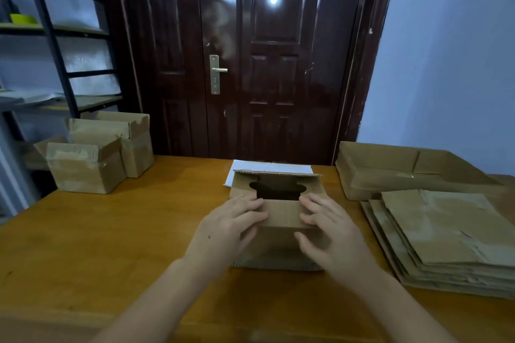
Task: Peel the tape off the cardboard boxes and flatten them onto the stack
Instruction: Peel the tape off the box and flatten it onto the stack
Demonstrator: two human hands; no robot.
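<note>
Both hands, left [231, 227] and right [331, 234], fingers relaxed and spread, on box [281, 216] flaps beside flattened stack [451, 234]

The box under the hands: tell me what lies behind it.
Behind the box, a white sheet lies flat on the table; only its far edge and left corner show. The box hides the rest, so any writing cannot be seen.

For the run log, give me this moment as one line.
left hand: open, on box | right hand: open, on box | box: centre of table, top open | stack: right | two boxes: left
</note>
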